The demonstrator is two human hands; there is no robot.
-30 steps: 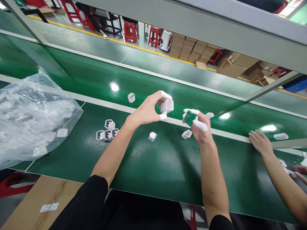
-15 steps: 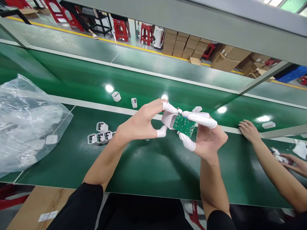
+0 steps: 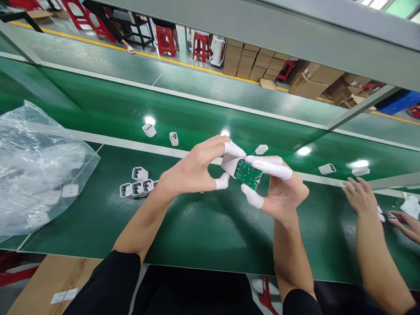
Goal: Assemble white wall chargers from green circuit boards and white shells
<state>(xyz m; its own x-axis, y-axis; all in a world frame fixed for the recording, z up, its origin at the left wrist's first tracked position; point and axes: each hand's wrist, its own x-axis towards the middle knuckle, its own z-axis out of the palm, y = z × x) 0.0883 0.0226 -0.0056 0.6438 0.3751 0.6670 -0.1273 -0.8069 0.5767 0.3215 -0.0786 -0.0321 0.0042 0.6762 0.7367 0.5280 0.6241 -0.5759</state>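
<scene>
1. Green circuit board point(image 3: 248, 176) shows less length outside the white housing point(image 3: 229, 164) than half a second ago; reads as pushed deeper, though not fully seated
2. Left hand point(image 3: 197, 166) clamped round that one housing, right hand point(image 3: 282, 188) pinching that one board by its edges, the two nearly meeting above the green bench top point(image 3: 213, 240)
3. Far green strip point(image 3: 197, 111): white housings slid leftward; five counted, including a newcomer point(image 3: 327, 169) near a co-worker's hand point(image 3: 361, 194)
4. Board-filled housings point(image 3: 140, 174) in a cluster beside the left forearm point(image 3: 147, 216): four plain, a fifth part-hidden
5. Clear plastic bag point(image 3: 39, 162): one, contents too blurred to count
</scene>
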